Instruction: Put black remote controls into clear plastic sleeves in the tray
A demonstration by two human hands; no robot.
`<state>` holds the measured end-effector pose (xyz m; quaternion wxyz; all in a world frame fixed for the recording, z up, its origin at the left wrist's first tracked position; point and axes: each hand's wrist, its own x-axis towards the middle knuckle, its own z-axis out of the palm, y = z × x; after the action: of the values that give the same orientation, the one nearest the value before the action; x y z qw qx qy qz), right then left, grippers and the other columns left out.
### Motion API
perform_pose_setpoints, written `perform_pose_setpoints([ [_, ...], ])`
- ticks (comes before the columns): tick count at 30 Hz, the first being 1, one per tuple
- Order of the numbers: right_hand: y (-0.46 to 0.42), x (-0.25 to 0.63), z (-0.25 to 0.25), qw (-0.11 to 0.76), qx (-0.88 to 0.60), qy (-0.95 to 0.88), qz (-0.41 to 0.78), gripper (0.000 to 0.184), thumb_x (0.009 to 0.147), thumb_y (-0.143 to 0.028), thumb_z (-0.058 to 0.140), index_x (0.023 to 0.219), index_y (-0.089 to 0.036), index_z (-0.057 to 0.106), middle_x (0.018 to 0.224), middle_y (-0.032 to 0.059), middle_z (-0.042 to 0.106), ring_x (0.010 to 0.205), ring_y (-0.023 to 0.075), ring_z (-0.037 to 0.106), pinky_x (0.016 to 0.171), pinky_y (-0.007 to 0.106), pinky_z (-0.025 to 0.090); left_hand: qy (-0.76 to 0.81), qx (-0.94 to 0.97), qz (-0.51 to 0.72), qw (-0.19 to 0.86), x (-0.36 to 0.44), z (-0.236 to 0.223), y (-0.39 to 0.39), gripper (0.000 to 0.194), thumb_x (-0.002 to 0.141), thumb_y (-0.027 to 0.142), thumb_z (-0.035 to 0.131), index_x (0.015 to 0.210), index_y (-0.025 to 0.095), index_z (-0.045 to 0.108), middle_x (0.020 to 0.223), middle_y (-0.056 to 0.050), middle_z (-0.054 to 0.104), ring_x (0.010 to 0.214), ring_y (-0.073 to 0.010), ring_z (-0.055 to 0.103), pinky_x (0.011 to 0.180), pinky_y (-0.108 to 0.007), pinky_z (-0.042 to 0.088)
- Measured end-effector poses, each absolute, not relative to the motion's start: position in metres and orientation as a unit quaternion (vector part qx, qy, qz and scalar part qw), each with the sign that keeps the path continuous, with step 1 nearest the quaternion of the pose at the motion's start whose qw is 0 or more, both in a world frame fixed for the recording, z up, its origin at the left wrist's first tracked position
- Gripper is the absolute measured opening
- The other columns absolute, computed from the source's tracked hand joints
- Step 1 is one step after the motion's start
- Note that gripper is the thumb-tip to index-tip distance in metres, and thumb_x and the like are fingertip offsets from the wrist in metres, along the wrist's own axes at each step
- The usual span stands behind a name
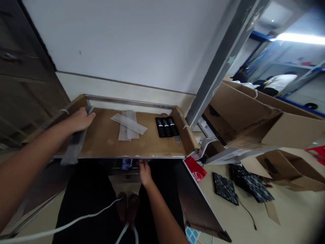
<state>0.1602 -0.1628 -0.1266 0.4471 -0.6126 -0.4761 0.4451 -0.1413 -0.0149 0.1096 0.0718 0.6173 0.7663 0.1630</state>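
Observation:
At the left end of the cardboard-lined bench, my left hand is closed on a translucent plastic sleeve. The sleeve hangs down over the front edge and looks dark in its upper part; what is inside is unclear. My right hand is low at the bench's front edge, its fingertips dim and partly hidden beneath it. A small lit screen glows just left of that hand. Several flat translucent sleeves lie crossed mid-bench. Three black items with white bands sit side by side at the right.
Cardboard side walls bound the bench, with a white wall panel behind. A metal post and open cartons stand right. Black patterned packages lie on the floor. A white cable crosses my legs. People are visible far right.

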Motion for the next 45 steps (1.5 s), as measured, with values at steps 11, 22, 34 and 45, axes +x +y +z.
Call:
perform_pose_setpoints([
  [11, -0.216, 0.202, -0.133, 0.485, -0.577, -0.381, 0.535, 0.048, 0.086, -0.067, 0.053, 0.099, -0.022, 0.062, 0.090, 0.0075, 0.069, 0.090, 0.0243, 0.068, 0.074, 0.034, 0.055, 0.761, 0.645, 0.047, 0.048, -0.141, 0.057, 0.017, 0.050, 0.094, 0.024, 0.042, 0.135, -0.004, 0.050, 0.147, -0.034, 0.039, 0.132, -0.0440, 0.038, 0.103, -0.059, 0.038],
  [22, -0.225, 0.190, -0.049, 0.509, -0.517, -0.659, 0.196, 0.017, 0.097, -0.023, 0.050, 0.100, -0.022, 0.067, 0.089, 0.0065, 0.069, 0.084, 0.0205, 0.065, 0.078, 0.034, 0.052, 0.685, 0.707, 0.148, -0.092, -0.137, 0.036, 0.000, 0.051, 0.093, 0.041, 0.047, 0.131, 0.010, 0.061, 0.140, -0.023, 0.054, 0.125, -0.0405, 0.048, 0.102, -0.058, 0.041],
  [34, -0.032, 0.195, 0.016, 0.258, -0.750, -0.607, -0.049, 0.041, 0.095, -0.019, 0.045, 0.132, -0.005, 0.055, 0.126, 0.0297, 0.056, 0.120, 0.0401, 0.050, 0.099, 0.058, 0.039, 0.624, 0.703, 0.323, 0.105, -0.096, 0.003, -0.015, 0.026, 0.086, 0.035, 0.048, 0.092, 0.019, 0.067, 0.098, -0.010, 0.072, 0.091, -0.0243, 0.064, 0.085, -0.034, 0.048],
  [45, -0.022, 0.200, 0.021, 0.196, -0.804, -0.560, -0.030, 0.048, 0.097, -0.008, 0.034, 0.144, 0.000, 0.046, 0.121, 0.0374, 0.059, 0.112, 0.0385, 0.061, 0.086, 0.051, 0.050, 0.649, 0.652, 0.361, 0.150, -0.094, 0.010, -0.019, 0.029, 0.086, 0.035, 0.052, 0.093, 0.016, 0.072, 0.095, -0.009, 0.074, 0.083, -0.0208, 0.064, 0.079, -0.031, 0.048],
])
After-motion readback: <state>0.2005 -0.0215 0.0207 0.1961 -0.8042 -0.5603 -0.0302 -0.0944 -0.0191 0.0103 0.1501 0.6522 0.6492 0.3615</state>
